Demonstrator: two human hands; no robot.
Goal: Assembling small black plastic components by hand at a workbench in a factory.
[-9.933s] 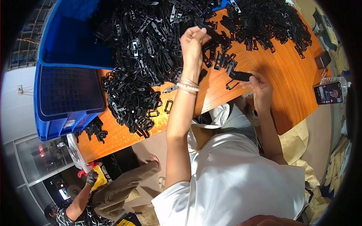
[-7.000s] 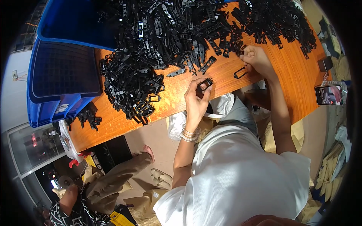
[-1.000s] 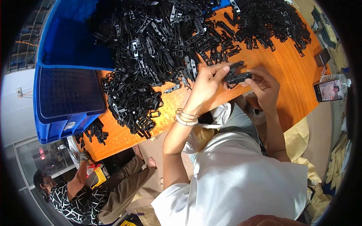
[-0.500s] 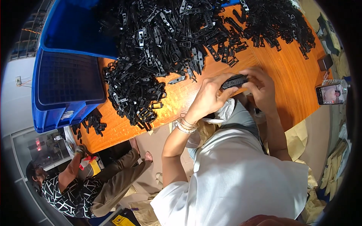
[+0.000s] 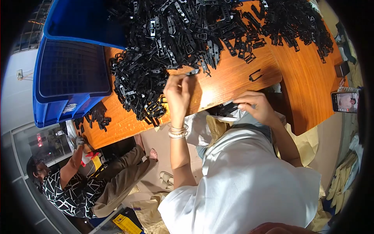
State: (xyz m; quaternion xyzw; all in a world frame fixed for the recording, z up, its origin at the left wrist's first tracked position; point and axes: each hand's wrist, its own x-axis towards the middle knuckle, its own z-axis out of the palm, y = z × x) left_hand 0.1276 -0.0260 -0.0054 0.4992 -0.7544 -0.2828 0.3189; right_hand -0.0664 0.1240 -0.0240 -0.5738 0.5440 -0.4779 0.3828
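Observation:
My left hand [image 5: 178, 93] is at the right edge of a smaller heap of black plastic parts [image 5: 136, 82]. Its fingers curl closed, and what they hold, if anything, is hidden. Just beside them lies a flat grey-black clip-like piece [image 5: 192, 72]. Over the table's front edge is my right hand [image 5: 257, 107], fingers bent and thumb apart, with no part visible in it. Below it, a white bag [image 5: 198, 126] on my lap has dark pieces at its mouth [image 5: 225, 109]. One thin black rectangular frame [image 5: 255, 75] lies alone on the wooden table [image 5: 230, 84].
A large heap of black clips [image 5: 175, 31] covers the table's back, with another heap [image 5: 296, 27] at back right. Blue crates [image 5: 72, 74] stand at left. A phone [image 5: 345, 101] is at the right edge. Another person [image 5: 74, 191] works at the lower left.
My hands have parted. The left moved left to the small heap; the right dropped toward the table edge. The black part held between them is gone from view, and a lone frame shows on the table.

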